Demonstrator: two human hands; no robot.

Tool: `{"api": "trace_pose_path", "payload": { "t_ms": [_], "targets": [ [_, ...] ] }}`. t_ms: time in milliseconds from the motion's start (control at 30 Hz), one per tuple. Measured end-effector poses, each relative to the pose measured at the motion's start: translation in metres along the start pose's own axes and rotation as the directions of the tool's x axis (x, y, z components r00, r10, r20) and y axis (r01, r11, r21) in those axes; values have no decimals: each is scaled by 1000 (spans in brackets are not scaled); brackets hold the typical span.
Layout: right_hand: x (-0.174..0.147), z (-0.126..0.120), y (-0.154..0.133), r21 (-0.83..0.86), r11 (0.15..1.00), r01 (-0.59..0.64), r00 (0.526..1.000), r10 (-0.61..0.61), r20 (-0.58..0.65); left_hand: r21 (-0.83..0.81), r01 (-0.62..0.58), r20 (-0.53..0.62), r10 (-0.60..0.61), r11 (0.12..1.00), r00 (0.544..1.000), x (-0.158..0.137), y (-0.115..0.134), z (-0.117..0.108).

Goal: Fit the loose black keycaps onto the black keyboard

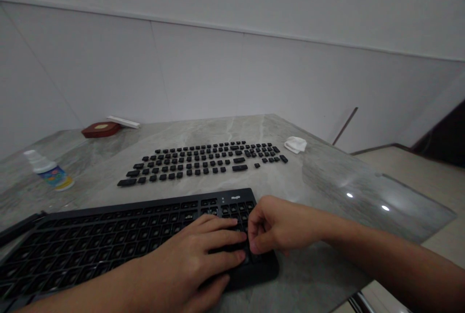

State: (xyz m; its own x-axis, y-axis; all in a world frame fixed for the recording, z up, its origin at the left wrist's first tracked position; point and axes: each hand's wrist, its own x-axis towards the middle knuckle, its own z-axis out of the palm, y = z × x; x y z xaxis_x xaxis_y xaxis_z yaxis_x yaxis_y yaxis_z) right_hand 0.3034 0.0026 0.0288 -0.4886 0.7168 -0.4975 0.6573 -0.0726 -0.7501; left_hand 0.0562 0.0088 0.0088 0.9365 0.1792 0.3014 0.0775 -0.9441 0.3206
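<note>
A black keyboard (145,228) lies at the front of the table, most of its key sockets bare of keycaps. My left hand (207,247) rests on the right part of the keyboard, fingers stretched out over the number pad. At the keyboard's right edge, my right hand (274,226) is curled with thumb and forefinger pressed together, touching the number pad's outer column. Whatever may be between those fingertips is hidden. Behind the keyboard, black keycaps (240,168) are laid out in rows on the tabletop, roughly in keyboard order.
The grey marble-look table (312,196) ends at the right. A spray bottle (51,172) stands tilted in view at left. Farther back are a reddish-brown box (101,130) and a white strip (123,122). A crumpled white cloth (295,145) lies right of the keycaps.
</note>
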Motion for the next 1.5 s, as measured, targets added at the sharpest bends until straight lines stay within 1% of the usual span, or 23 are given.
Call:
{"api": "trace_pose_path", "payload": {
  "t_ms": [100, 233, 333, 433, 633, 867, 1033, 1133, 1300, 1500],
  "targets": [
    [-2, 0, -4, -22, 999, -31, 1000, 31, -1, 13, -1, 11, 1, 1000, 1000, -1, 1, 0],
    [-3, -1, -7, -46, 999, -27, 999, 26, -34, 3, 0, 12, 0, 1000, 1000, -1, 2, -1],
    [-2, -1, -6, -17, 999, -47, 999, 47, -7, 6, -11, 11, 11, 1000, 1000, 0, 3, -2],
    [-1, -1, -5, -19, 998, -57, 998, 57, -4, 22, -4, 50, 3, 1000, 999, 1, 4, -4],
    [-8, 2, -10, -142, 990, -18, 998, 9, -62, 42, 6, 102, -10, 999, 995, 4, 5, -6],
    [-12, 5, -12, -251, 968, -4, 994, -23, -104, 34, -5, 77, 2, 999, 997, 4, 5, -5],
    [-11, 3, -12, -307, 951, 42, 991, -79, -109, 46, -1, 114, -5, 999, 993, 4, 5, -5],
    [-11, 1, -11, -316, 946, 66, 991, -98, -86, 45, -1, 99, -3, 999, 995, 4, 4, -5],
    [-9, -2, -8, -288, 954, 77, 995, -92, -41, 33, -7, 83, 4, 999, 997, 3, 4, -5],
    [-8, -2, -9, -280, 957, 73, 994, -92, -55, 43, 10, 112, -15, 999, 994, 2, 4, -4]
  ]
}}
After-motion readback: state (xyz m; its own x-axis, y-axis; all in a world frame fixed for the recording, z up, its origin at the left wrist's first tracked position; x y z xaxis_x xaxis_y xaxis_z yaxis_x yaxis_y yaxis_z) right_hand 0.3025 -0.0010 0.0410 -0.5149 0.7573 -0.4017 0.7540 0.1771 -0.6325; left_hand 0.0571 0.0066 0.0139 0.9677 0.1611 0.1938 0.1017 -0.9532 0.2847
